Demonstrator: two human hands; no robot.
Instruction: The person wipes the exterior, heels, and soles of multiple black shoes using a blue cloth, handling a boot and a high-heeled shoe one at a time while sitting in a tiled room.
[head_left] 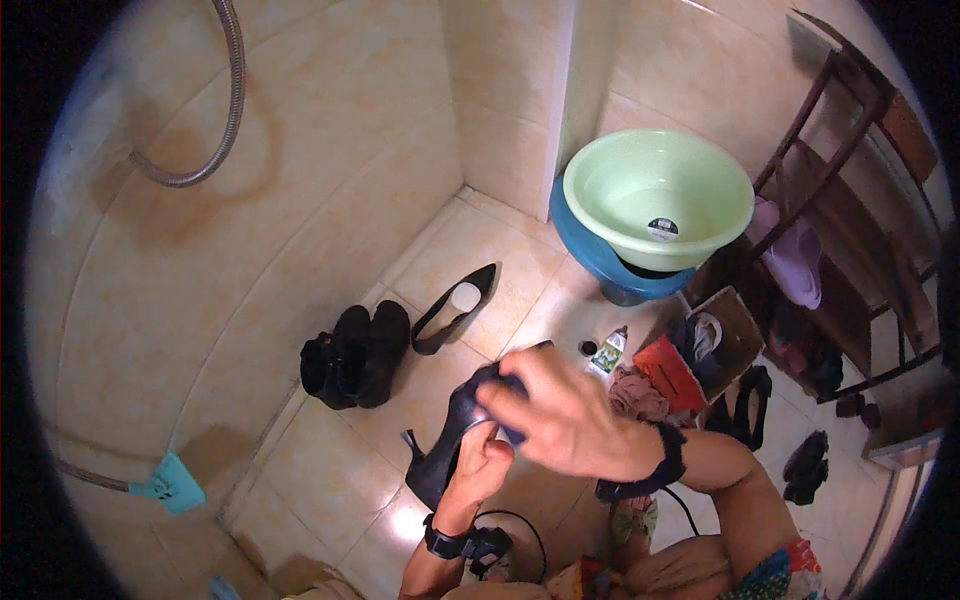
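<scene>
A black high-heeled shoe (435, 465) is held up in front of me, its thin heel pointing left. My left hand (482, 462) grips it, thumb showing and the other fingers hidden. Over its front part lies my right hand (560, 415), blurred, with fingers bent round a dark blue piece (512, 432) pressed near the shoe; its kind is unclear. On the tiles beyond stands a black pump (490, 283) with a round white object (465, 297) in it. Left of that sit black ankle boots (375, 355). A white-and-green tube (609, 350) lies beyond my right hand.
A pale green basin (590, 190) rests on a blue one (590, 262) by the wall corner. Right of the tube are a pink cloth (640, 392) and an open box (735, 325) with a red flap. A dark rack (800, 130) and more shoes (750, 405) stand at right.
</scene>
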